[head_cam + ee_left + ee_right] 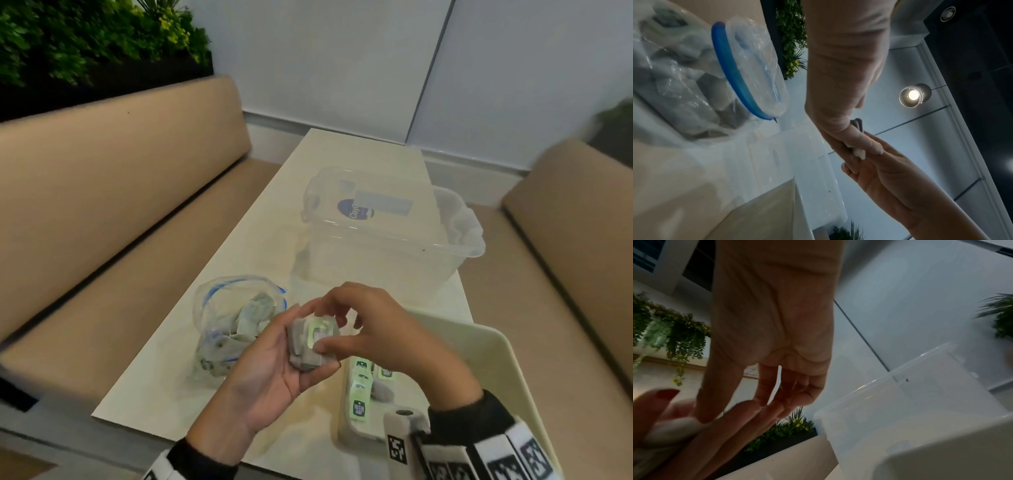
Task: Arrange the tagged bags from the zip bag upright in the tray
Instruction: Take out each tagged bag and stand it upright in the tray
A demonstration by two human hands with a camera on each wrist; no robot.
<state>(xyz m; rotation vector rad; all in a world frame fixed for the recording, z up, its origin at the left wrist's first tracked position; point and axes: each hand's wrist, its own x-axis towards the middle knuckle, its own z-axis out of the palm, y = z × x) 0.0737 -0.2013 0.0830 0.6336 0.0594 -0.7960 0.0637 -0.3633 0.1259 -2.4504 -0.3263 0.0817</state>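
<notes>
Both hands meet over the near end of the table (219,260), just left of the tray (507,356). The left hand (274,363) lies palm up with its fingers cupped round a small clump of grey tagged bags (310,346), and the right hand (373,329) comes in from the right, thumb and forefinger pinching the pale green tag (317,334) on top of that clump. From the left wrist view the two hands press together on a scrap of white paper between the fingertips; the right wrist view shows the same meeting, blurred.

The clump sits above the tray's left rim, not yet inside. In the tray, a short row of tagged bags (359,394) stands along the left wall, green tags up, close to the near corner. The rest of the tray floor, out to the right and far walls, lies bare.

The zip bag (236,325) stands open on the table just left of the hands, blue seal gaping, more bags heaped inside. Beyond the hands a clear plastic bin (394,233) takes the far right of the table, its near wall just beyond the tray's far rim. The table's left edge runs beside a tan bench (120,192); a matching bench (575,212) flanks the right.
</notes>
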